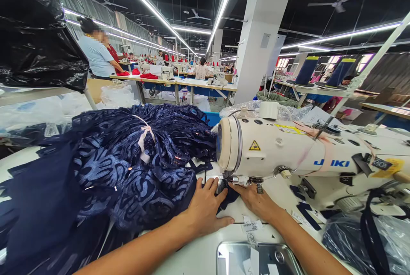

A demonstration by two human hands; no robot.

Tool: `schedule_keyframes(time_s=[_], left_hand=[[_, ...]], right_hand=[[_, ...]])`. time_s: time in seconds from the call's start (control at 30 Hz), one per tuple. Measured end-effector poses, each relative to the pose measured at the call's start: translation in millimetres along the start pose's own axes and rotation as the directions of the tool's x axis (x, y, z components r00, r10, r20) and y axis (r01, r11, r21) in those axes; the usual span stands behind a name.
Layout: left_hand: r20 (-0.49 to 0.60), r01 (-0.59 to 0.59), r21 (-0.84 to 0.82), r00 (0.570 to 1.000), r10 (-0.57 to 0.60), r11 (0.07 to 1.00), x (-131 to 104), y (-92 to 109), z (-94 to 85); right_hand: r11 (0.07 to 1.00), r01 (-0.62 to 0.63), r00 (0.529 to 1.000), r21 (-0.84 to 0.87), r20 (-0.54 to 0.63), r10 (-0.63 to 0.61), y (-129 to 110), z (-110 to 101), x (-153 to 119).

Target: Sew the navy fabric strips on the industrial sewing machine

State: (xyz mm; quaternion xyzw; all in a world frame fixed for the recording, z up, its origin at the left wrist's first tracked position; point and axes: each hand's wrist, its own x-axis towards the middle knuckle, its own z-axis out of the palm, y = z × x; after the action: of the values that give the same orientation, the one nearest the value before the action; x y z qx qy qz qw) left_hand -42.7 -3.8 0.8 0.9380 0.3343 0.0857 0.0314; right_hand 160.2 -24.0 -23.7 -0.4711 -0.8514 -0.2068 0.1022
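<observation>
My left hand [206, 206] lies open and flat on the sewing machine's bed, fingers apart, with its fingertips beside the presser foot. A small piece of dark navy fabric [231, 198] lies between my hands, under the needle area. My right hand [256, 201] reaches in from the right below the machine head, index finger stretched out to the fabric's edge; its other fingers are partly hidden. The white sewing machine [269, 144] stands above both hands. Left of it, a large heap of navy embroidered garments [137, 181] touches the area beside my left hand.
A pale tie strip [145, 138] sits on the heap. A metal tray [224, 262] with paper labels is at the front. Plastic-wrapped dark goods [342, 241] lie at right. Navy thread cones [306, 71] stand behind. Other people work at far tables; a pillar [265, 31] rises beyond.
</observation>
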Motion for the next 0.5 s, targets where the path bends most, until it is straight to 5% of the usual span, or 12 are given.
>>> schedule_keyframes(time_s=[0.5], left_hand=[[-0.011, 0.014, -0.001, 1.0, -0.014, 1.0, -1.4, 3.0, 1.2]], right_hand=[[0.999, -0.045, 0.999, 0.029, 0.005, 0.045, -2.0, -1.3, 0.8]])
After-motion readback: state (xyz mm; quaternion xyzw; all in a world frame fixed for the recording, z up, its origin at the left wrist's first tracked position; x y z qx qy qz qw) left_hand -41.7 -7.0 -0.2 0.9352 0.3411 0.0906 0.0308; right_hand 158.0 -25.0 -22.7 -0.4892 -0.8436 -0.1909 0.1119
